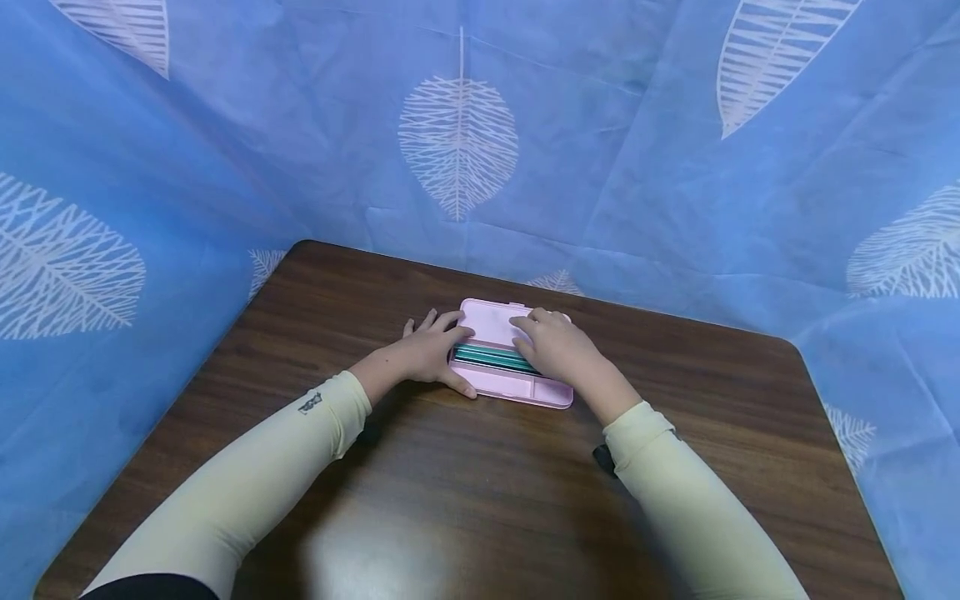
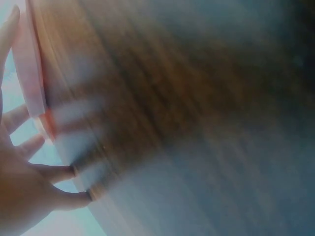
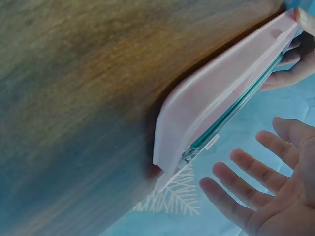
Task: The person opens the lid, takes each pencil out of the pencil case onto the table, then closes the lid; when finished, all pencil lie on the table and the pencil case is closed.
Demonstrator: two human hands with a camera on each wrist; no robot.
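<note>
An opened pink pencil case point(image 1: 495, 382) lies on the table, its lid point(image 1: 491, 319) folded back on the far side. Several slim green, pencil-like sticks point(image 1: 495, 357) lie lengthwise in it; in the right wrist view their near ends look clear or metallic. My left hand point(image 1: 429, 350) holds the case's left end, thumb at the near edge and forefinger across by the lid. Its other fingers spread out beyond the end, as the left wrist view shows. Over the right part of the case is my right hand point(image 1: 558, 346), fingers extended and apart, palm empty in the right wrist view.
The case sits near the far edge of a dark wooden table point(image 1: 480, 475) with rounded corners. Blue cloth point(image 1: 585, 150) with white leaf prints hangs behind and along both sides. A small shallow compartment point(image 1: 551, 390) is at the case's near right corner.
</note>
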